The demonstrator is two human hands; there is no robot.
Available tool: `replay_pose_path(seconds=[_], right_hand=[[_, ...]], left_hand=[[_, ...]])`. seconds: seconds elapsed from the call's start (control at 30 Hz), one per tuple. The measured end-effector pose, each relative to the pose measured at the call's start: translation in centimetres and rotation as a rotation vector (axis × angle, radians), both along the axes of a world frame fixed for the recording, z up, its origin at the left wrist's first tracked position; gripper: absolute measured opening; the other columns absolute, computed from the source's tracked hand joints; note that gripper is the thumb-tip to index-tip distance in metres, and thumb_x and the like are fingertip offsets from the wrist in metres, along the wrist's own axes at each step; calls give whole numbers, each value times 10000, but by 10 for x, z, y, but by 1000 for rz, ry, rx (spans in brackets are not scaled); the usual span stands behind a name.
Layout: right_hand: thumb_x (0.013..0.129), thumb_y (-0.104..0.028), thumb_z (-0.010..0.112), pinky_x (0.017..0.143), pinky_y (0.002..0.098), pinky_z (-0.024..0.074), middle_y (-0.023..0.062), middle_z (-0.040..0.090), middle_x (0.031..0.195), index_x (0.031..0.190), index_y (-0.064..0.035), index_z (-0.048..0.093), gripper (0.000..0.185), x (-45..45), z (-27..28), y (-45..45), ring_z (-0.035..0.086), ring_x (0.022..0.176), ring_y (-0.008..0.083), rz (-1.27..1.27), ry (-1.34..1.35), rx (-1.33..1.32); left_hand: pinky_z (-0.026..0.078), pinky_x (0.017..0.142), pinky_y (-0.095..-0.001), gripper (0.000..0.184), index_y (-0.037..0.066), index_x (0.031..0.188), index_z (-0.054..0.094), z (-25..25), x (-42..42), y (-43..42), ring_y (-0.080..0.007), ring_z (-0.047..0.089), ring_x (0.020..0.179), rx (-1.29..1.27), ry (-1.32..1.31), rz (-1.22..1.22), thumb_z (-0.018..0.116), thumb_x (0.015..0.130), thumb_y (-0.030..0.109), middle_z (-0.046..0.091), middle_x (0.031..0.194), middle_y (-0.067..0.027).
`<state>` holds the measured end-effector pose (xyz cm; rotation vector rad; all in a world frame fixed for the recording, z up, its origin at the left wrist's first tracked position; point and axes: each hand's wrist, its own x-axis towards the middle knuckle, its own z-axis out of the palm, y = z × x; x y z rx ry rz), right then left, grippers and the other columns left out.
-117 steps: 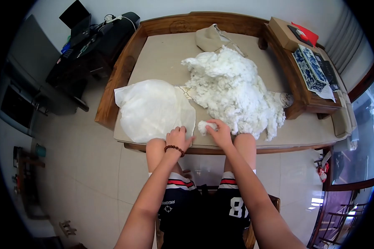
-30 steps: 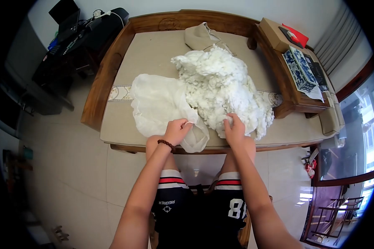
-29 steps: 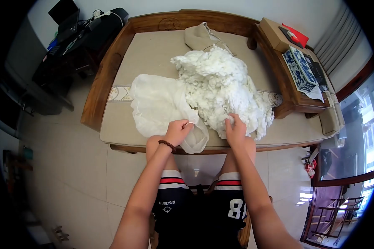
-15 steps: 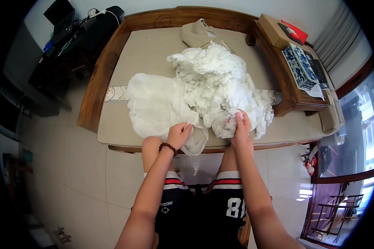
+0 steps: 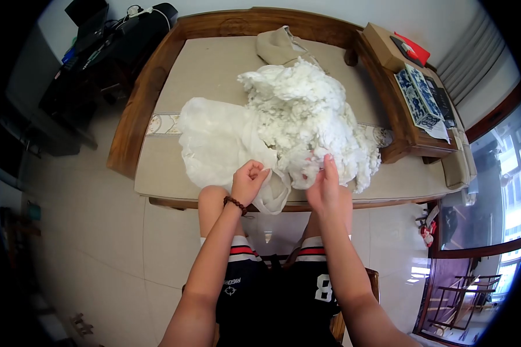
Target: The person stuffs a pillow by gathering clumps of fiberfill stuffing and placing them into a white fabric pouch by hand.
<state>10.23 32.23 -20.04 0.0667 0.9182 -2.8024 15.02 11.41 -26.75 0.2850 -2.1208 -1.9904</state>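
Note:
My left hand (image 5: 249, 181) pinches the edge of a white fabric cushion liner (image 5: 220, 139), whose opening hangs over the front edge of the seat. The liner lies on the seat with its body stretching to the left, partly filled or puffed out. A clump of white fiber stuffing (image 5: 303, 168) is in my right hand (image 5: 325, 185), its fingers closed around it. Right behind that hand rises a big loose heap of the same stuffing (image 5: 307, 110). The clump is close to the liner's opening, to the right of it.
Behind the heap lies a beige fabric cover (image 5: 278, 46) on the wooden daybed (image 5: 173, 63). To the right, a side ledge carries a cardboard box (image 5: 385, 46) and a blue-and-white patterned box (image 5: 418, 95). A dark desk with a laptop (image 5: 90, 26) stands at the left.
My right hand has moved left with the clump of stuffing, nearer to the liner's opening. My left hand has shifted slightly at the liner's edge.

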Motion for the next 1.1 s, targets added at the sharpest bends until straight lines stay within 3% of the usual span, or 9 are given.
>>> replay_pose_path(seconds=[0.2, 0.43, 0.53, 0.6, 0.63, 0.77, 0.87, 0.93, 1.1], right_hand=[[1072, -157, 597, 791, 315, 553, 58, 713, 1002, 1202, -41, 631, 178, 28, -26, -41, 670, 850, 154, 183, 18, 294], [1054, -108, 588, 748, 269, 536, 48, 720, 1020, 1203, -27, 649, 180, 36, -95, -82, 657, 848, 101, 104, -18, 481], [1025, -82, 552, 778, 333, 543, 92, 731, 1028, 1200, -12, 656, 216, 43, -114, -101, 683, 843, 170, 142, 66, 710], [983, -68, 522, 803, 409, 541, 143, 740, 1008, 1217, -7, 654, 276, 51, -112, -112, 705, 851, 274, 80, 288, 1081], [964, -78, 528, 832, 463, 534, 216, 734, 1050, 1241, -17, 651, 310, 48, -120, -119, 710, 945, 389, 92, 302, 1001], [959, -105, 555, 852, 477, 538, 254, 725, 1089, 1242, -24, 655, 311, 33, -138, -125, 687, 1054, 436, 183, 489, 1003], [943, -122, 597, 885, 522, 535, 288, 685, 1187, 1239, -21, 656, 319, 22, -130, -114, 644, 1118, 467, 376, 710, 1243], [920, -124, 648, 929, 539, 531, 292, 634, 1299, 1245, -18, 649, 341, 28, -96, -103, 636, 1134, 469, 365, 873, 1449], [888, -134, 717, 992, 512, 522, 282, 565, 1408, 1318, -29, 612, 455, 33, -27, -50, 606, 1174, 490, 413, 925, 1428]], left_hand=[[431, 581, -221, 143, -2, 994, 663, -22, -8, -8, -18, 544, 662, 217, 19, 52, 715, 984, 130, 683, 729, 23], [496, 652, -215, 142, -34, 1010, 678, 6, 4, -1, -49, 625, 736, 189, 38, 42, 696, 994, 105, 713, 835, -22], [503, 683, -210, 151, -36, 1028, 693, 0, -1, -5, -44, 619, 751, 257, 90, 72, 704, 992, 111, 705, 831, -9], [498, 682, -208, 161, -37, 1043, 695, 0, 0, -4, -41, 612, 752, 266, 98, 54, 708, 991, 115, 699, 829, -3], [494, 680, -206, 172, -39, 1058, 697, 1, 2, -4, -37, 605, 753, 276, 104, 37, 712, 990, 119, 693, 827, 3], [485, 678, -203, 166, -33, 1058, 706, 2, 8, -7, -30, 591, 753, 277, 126, 3, 714, 990, 118, 679, 816, 20], [476, 666, -203, 168, -15, 1053, 721, 3, 10, -11, -26, 577, 740, 172, 49, -44, 713, 991, 141, 675, 807, 23], [478, 651, -220, 189, 3, 1053, 733, 2, 10, -11, -36, 576, 724, 60, 82, 116, 710, 992, 180, 687, 808, 14], [484, 634, -246, 224, 6, 1066, 732, -11, 1, -16, -57, 580, 697, 69, 10, 224, 706, 994, 217, 704, 818, -4]])
